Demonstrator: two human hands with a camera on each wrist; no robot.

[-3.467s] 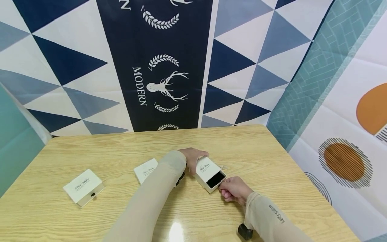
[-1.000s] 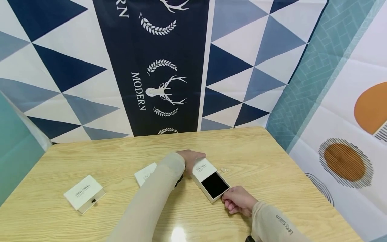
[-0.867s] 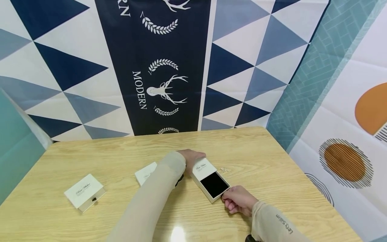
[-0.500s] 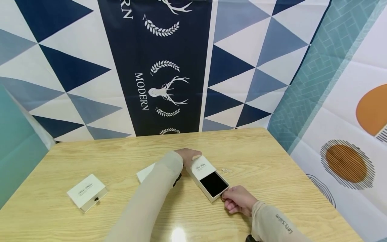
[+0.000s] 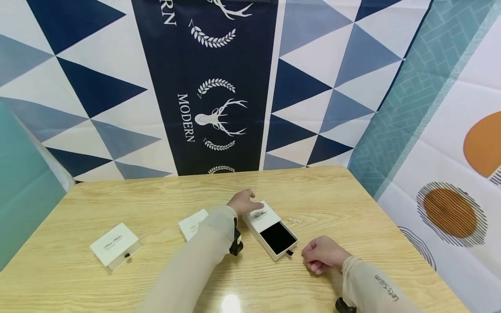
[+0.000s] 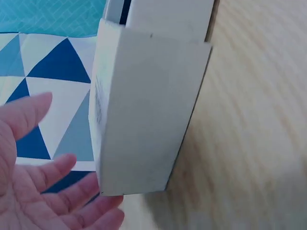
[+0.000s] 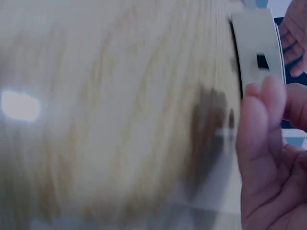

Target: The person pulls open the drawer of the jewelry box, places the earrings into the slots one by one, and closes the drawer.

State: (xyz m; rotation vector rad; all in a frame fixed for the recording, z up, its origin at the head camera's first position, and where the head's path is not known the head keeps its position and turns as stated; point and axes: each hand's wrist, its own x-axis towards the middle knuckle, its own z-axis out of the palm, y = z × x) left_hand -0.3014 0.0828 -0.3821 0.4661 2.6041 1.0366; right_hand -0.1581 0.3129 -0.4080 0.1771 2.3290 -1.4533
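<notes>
A small white drawer-style gift box (image 5: 263, 217) lies at the middle of the table, its drawer slid partway out toward the front right. Black lining (image 5: 278, 238) fills the drawer, and a dark pull tab (image 5: 289, 252) sticks out of its front. My left hand (image 5: 243, 202) is at the sleeve's back end, fingers spread; in the left wrist view the thumb stands apart from the box (image 6: 148, 110), and the lower fingertips are partly hidden behind it. My right hand (image 5: 325, 254), loosely curled and holding nothing, is just right of the tab. A small shiny trinket (image 5: 293, 221) lies beside the box.
Two more white boxes stand on the wooden table (image 5: 164, 282): a closed drawer box (image 5: 114, 245) at the left, and another box (image 5: 191, 224) partly hidden behind my left sleeve. Patterned cloth (image 5: 219, 87) hangs behind the table.
The drawer has slid farther out since the earliest frame. My right hand has since let go of the tab and moved right; my left hand's grip on the sleeve has loosened and its fingers spread.
</notes>
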